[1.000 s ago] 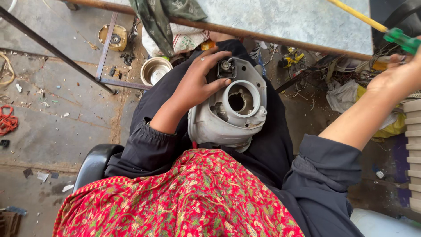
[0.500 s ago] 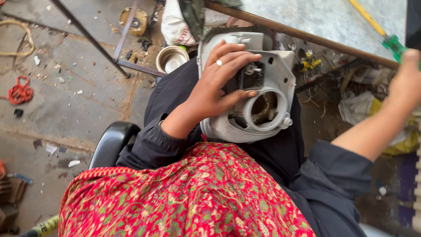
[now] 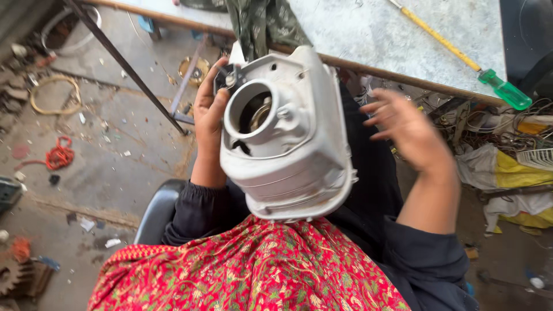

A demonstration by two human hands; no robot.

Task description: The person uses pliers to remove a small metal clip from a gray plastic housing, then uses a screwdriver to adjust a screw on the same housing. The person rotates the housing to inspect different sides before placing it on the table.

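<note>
I see my left hand gripping the grey casing over my lap, right hand spread beside it, screwdriver on the grey table, littered concrete floor left.

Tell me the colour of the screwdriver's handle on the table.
Translucent green handle, on a yellow shaft; the head view shows it.

A long yellow-shafted screwdriver with a clear green handle lies aslant on the grey speckled counter, its handle near the front edge. A dark green patterned cloth hangs over that edge. On the dusty concrete floor lie a coiled red cord, a loop of pale rope and a round brass-coloured metal part. At the right, tangled wires lie just above yellow and white bags.
</note>
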